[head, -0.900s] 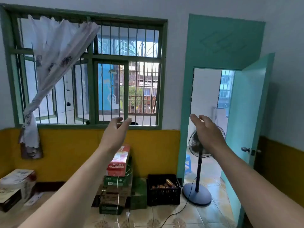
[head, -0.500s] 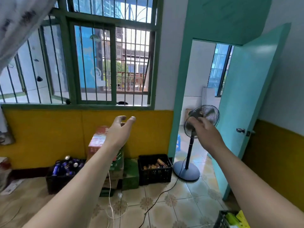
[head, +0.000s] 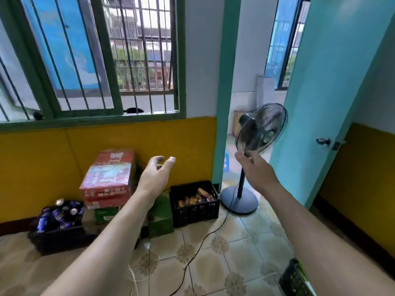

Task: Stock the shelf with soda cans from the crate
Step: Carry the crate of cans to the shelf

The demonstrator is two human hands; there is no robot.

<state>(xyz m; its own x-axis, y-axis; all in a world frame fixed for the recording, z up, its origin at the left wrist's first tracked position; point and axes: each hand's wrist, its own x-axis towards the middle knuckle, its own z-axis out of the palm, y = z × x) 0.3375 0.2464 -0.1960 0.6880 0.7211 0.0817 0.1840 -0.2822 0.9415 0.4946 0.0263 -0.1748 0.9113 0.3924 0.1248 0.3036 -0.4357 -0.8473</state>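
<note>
A black plastic crate (head: 195, 207) with latticed sides stands on the tiled floor (head: 235, 248) against the yellow wall, just left of the doorway. Gold and orange soda cans (head: 195, 198) lie jumbled inside it, filling only its lower part; one can is tilted up near the back right corner. Their labels are too small to read. Further left along the wall, a second black crate (head: 56, 233) holds blue cans (head: 58, 213), some with silver tops showing. Between the two crates sits a stack of cartons, a red carton (head: 108, 178) on top with green ones below.

Both arms reach forward in the air, holding nothing. The left hand (head: 155, 178) has its fingers loosely curved and slightly apart, thumb raised. The right hand (head: 256, 169) shows its back, fingers relaxed and bent a little forward, in front of the fan (head: 261, 129) standing at the doorway. The fan's black cord (head: 205, 238) trails across the tiles.
</note>
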